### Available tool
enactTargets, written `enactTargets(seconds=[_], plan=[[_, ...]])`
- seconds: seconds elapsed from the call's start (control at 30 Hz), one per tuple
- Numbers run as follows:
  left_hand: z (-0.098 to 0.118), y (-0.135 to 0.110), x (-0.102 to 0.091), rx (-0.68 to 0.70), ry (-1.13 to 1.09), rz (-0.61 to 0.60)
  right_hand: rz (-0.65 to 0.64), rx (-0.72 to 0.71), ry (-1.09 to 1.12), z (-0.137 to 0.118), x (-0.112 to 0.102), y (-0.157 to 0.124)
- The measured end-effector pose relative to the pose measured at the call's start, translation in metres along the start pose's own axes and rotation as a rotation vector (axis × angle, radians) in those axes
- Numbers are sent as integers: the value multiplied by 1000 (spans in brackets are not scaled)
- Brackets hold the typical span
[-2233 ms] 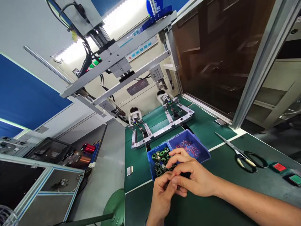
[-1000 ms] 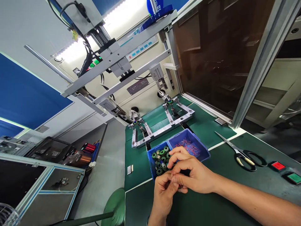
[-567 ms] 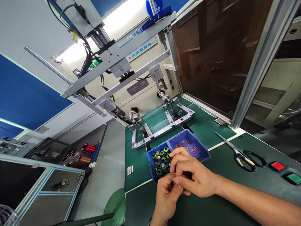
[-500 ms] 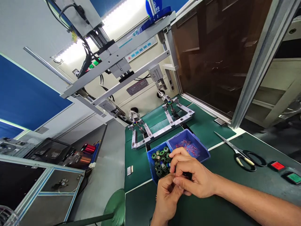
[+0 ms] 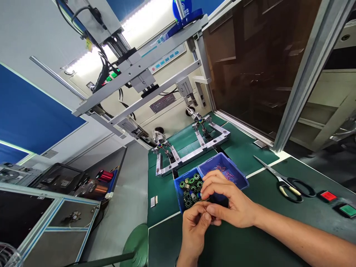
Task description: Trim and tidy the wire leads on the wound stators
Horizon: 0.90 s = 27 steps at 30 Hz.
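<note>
My left hand (image 5: 194, 226) and my right hand (image 5: 229, 204) meet fingertip to fingertip over the near edge of the blue bins. Both are closed in a pinch, and a thin reddish wire (image 5: 205, 209) shows between them. The fingers hide most of what they hold. Just beyond lies a blue bin (image 5: 177, 193) with several toothed stator cores (image 5: 188, 202) in it. The adjoining blue bin (image 5: 243, 182) holds many short red wire pieces (image 5: 226, 174), partly covered by my right hand.
Scissors (image 5: 280, 180) lie on the green mat at the right, near a red button (image 5: 328, 195) and a green button (image 5: 348, 210). A metal fixture frame (image 5: 191, 155) stands behind the bins, under the machine's crossbars (image 5: 155, 91). A green stool (image 5: 136, 244) is at lower left.
Both hands have shifted slightly, with my left hand a little to the left and the right fingers less curled over. The thin wire between the fingertips shows more clearly.
</note>
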<state>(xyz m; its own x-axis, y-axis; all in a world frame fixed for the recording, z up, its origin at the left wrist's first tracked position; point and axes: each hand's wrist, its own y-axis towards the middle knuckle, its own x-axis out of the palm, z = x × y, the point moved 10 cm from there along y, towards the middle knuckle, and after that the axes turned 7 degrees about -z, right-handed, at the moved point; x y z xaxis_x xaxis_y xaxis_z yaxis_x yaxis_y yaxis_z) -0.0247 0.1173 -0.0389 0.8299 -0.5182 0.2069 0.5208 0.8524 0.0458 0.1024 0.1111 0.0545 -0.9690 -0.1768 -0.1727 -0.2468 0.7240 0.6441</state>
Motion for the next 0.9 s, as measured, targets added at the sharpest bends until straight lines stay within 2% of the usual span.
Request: enactTargets(seconds=[0.3,0.5,0.6,0.67,0.73,0.83,0.9], plan=[[5,-1,-10,-62,-171,158,95,16,-56,6,-13,-1],[6,-1,-12,-50,-238,167,102,6,-103,9,-8,-2],[7,-1,-14,-48,-253,179,120,-11,-154,6,-13,1],[8,-1,-15,-43,-257,189,179,-16,-221,0,-27,2],[10,-1,-17,-35,-269,208,296,31,-317,-4,-54,-6],[12,-1,-20,-26,-308,233,490,243,-540,-2,-106,-45],[13,-1,-21,-16,-339,230,514,441,-744,5,-134,-82]])
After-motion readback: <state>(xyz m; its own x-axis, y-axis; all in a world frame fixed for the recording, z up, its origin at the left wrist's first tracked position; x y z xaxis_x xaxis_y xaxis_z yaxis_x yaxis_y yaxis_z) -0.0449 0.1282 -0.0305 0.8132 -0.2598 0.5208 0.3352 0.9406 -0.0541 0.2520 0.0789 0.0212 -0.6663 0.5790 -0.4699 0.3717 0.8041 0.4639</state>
